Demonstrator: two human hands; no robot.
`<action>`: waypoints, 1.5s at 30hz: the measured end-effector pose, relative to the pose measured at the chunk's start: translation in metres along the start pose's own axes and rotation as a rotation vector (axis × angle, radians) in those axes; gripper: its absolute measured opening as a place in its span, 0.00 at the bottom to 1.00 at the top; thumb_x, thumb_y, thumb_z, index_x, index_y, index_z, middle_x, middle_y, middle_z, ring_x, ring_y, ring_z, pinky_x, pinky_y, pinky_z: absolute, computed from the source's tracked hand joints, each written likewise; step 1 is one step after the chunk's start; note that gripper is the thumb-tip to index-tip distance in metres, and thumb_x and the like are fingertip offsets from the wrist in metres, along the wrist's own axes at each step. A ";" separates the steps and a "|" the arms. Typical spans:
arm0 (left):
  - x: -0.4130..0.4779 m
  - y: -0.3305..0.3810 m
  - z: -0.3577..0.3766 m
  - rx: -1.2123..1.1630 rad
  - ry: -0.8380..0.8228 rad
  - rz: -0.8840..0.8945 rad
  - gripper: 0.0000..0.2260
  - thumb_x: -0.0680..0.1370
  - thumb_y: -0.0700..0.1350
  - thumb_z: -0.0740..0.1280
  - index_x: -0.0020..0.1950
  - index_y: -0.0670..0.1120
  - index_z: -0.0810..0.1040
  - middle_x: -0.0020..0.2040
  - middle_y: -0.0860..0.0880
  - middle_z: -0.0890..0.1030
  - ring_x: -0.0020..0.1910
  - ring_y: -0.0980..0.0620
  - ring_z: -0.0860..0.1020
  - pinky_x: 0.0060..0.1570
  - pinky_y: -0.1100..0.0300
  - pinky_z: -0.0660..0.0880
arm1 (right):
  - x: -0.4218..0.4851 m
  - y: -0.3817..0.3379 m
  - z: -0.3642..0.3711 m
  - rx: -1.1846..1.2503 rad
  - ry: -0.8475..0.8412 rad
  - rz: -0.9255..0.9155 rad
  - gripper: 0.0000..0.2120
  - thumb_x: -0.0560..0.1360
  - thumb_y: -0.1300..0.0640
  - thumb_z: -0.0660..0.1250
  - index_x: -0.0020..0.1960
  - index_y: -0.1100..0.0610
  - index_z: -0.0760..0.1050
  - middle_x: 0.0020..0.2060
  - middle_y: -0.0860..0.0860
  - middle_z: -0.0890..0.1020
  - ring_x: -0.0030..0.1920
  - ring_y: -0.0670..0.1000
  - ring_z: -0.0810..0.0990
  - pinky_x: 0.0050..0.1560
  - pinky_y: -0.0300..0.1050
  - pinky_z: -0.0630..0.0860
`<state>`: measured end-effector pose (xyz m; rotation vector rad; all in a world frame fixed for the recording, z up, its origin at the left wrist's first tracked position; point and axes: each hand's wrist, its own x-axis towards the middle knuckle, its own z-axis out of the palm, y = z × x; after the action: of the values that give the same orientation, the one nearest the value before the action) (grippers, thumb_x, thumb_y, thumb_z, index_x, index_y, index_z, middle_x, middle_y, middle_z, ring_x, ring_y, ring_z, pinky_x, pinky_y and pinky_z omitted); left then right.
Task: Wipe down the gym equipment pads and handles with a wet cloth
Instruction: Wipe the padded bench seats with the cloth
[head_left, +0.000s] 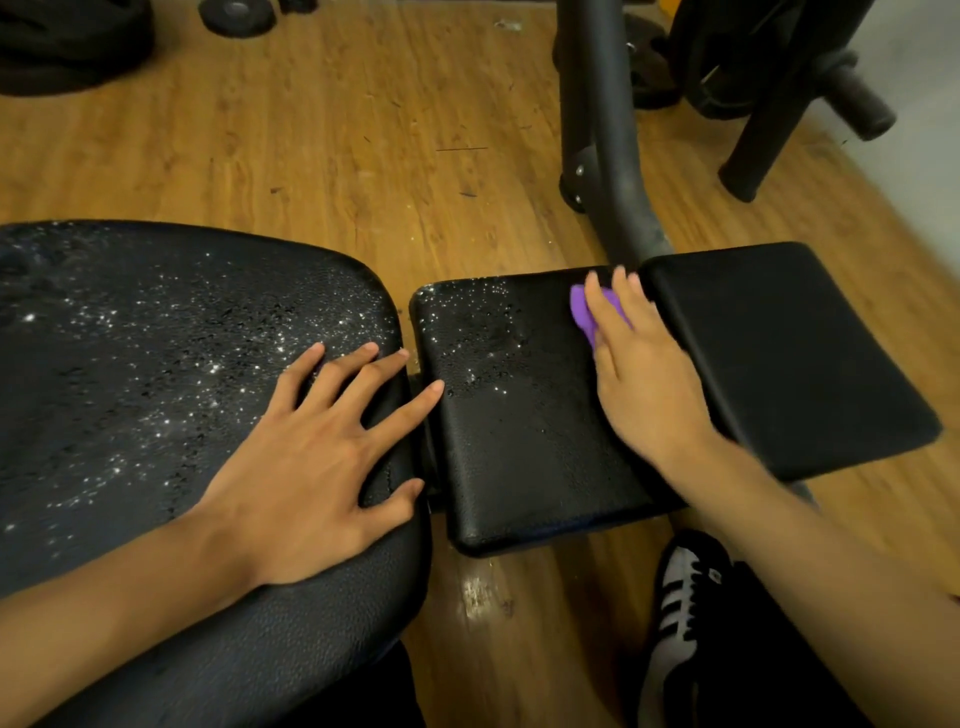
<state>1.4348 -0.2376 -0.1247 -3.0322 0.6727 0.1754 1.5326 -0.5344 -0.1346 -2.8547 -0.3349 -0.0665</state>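
Note:
A large black bench pad (130, 364) fills the left, speckled with water droplets. My left hand (317, 457) lies flat on its right end, fingers spread, the fingertips reaching over the gap. To its right sits a smaller black seat pad (509, 415), wet on its left part. My right hand (639, 379) presses a purple cloth (584, 312) flat against this pad's far right corner, fingers straight over the cloth. A third black pad (795, 353) adjoins on the right and looks dry.
A black metal frame post (602, 130) rises behind the seat pad. Weight plates (234, 15) lie on the wooden floor at the top left, and a black rack leg (769, 124) stands at the top right. My striped shoe (680, 623) is below the pads.

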 end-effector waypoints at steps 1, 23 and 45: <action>0.000 0.000 0.000 0.000 0.002 0.000 0.35 0.79 0.68 0.54 0.84 0.55 0.59 0.81 0.44 0.65 0.81 0.41 0.60 0.78 0.35 0.56 | -0.030 -0.002 -0.003 -0.015 0.001 0.005 0.27 0.84 0.60 0.55 0.83 0.57 0.56 0.82 0.58 0.57 0.82 0.55 0.51 0.81 0.50 0.53; 0.002 0.001 0.000 0.020 0.032 -0.017 0.35 0.79 0.68 0.54 0.84 0.54 0.61 0.80 0.43 0.67 0.80 0.40 0.63 0.77 0.34 0.59 | -0.022 -0.040 0.008 -0.084 -0.111 -0.194 0.26 0.84 0.39 0.38 0.82 0.38 0.47 0.83 0.53 0.53 0.83 0.53 0.47 0.80 0.49 0.43; 0.003 0.003 0.000 0.013 0.020 -0.028 0.35 0.79 0.68 0.54 0.84 0.54 0.60 0.80 0.43 0.66 0.81 0.40 0.62 0.78 0.34 0.57 | 0.077 -0.054 0.023 -0.095 -0.125 -0.085 0.25 0.87 0.46 0.44 0.83 0.48 0.53 0.83 0.54 0.53 0.83 0.52 0.47 0.81 0.49 0.42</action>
<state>1.4362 -0.2417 -0.1252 -3.0328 0.6301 0.1394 1.5950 -0.4607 -0.1375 -2.9445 -0.4910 0.0829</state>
